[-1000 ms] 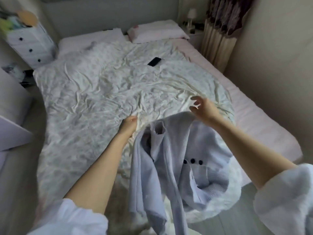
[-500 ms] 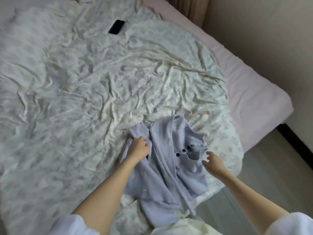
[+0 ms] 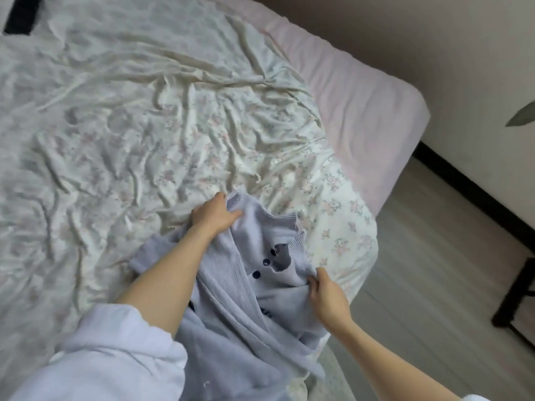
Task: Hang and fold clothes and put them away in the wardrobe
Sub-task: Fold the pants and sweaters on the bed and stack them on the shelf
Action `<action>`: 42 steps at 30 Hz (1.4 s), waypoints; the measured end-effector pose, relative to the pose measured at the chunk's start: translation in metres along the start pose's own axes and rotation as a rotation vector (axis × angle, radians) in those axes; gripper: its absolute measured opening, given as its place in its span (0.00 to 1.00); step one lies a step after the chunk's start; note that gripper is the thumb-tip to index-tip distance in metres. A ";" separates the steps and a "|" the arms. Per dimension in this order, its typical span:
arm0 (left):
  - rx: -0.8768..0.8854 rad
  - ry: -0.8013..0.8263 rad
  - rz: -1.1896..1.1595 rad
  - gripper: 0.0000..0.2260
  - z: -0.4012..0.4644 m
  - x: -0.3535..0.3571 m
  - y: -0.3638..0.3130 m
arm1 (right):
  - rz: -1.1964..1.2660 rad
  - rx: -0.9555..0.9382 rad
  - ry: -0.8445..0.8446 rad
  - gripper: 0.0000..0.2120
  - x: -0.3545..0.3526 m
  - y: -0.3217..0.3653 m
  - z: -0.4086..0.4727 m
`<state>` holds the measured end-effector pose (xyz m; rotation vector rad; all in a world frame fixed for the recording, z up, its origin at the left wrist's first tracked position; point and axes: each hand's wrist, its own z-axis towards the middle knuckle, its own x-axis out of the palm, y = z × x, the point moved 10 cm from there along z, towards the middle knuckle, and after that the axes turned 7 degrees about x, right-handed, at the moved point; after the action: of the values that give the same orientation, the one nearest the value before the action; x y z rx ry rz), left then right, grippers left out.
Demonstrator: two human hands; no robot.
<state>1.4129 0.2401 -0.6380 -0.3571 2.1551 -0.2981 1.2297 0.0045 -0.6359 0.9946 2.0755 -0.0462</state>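
A pale lilac knitted cardigan (image 3: 252, 287) with dark buttons lies crumpled on the near corner of the bed, its lower part trailing over the edge. My left hand (image 3: 214, 215) grips the cardigan's upper edge near the collar. My right hand (image 3: 325, 293) pinches the knit at its right side, just below the ribbed hem. The wardrobe is out of sight.
A wrinkled floral duvet (image 3: 144, 125) covers the bed, with a pink sheet (image 3: 362, 91) bare along the right side. A black phone (image 3: 21, 14) lies at the far left. Wooden floor (image 3: 434, 256) and a dark furniture leg (image 3: 518, 299) are to the right.
The cardigan came down from the air onto the bed. My left hand slid up to its top edge, and my right hand took hold of its right side. The view dropped closer.
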 end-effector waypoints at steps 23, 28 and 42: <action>0.039 -0.887 -0.859 0.05 -0.335 -0.235 0.070 | 0.127 -0.990 -0.483 0.11 -0.226 0.265 -0.154; 0.075 -1.210 -0.788 0.06 -0.461 -0.239 0.037 | 0.221 -1.249 -0.517 0.13 -0.273 0.253 -0.247; 0.108 -1.557 -0.748 0.12 -0.678 -0.185 0.011 | 0.405 -1.890 -0.324 0.18 -0.316 0.189 -0.409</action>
<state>0.9555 0.3712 -0.1199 -0.9287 0.4259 -0.3555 1.1989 0.0780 -0.0913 0.0732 0.7912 1.5049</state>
